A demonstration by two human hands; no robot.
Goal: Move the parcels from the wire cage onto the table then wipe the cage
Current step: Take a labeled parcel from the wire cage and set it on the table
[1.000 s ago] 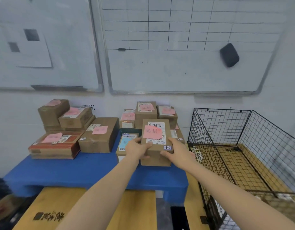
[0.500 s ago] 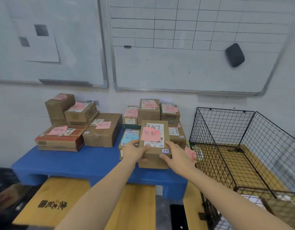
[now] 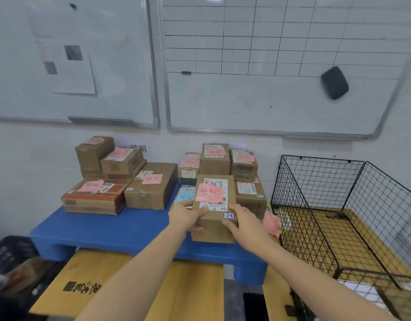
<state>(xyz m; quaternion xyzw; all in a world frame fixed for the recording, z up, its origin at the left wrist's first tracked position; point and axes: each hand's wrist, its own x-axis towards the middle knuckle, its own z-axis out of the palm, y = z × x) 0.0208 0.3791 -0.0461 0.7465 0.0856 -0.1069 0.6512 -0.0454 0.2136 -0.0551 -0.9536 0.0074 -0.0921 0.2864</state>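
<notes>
Head view: left hand (image 3: pixel 186 218) and right hand (image 3: pixel 243 224) are gripping a parcel (image 3: pixel 213 205) at centre frame, seemingly setting it on the blue surface (image 3: pixel 107 230). Next is probably letting go and turning to the wire cage (image 3: pixel 315 181) at right.

On the far white tiled wall (image 3: pixel 26 170) hang two silver-framed boards, the left whiteboard (image 3: pixel 121 31) bearing a white paper sheet (image 3: pixel 70 72), the right grid-ruled whiteboard (image 3: pixel 257 100) a black eraser (image 3: pixel 334 82), while near left lies a yellow wooden board (image 3: pixel 102 281).

Head camera looks forward-down, near the table (image 3: pixel 121 230).
</notes>
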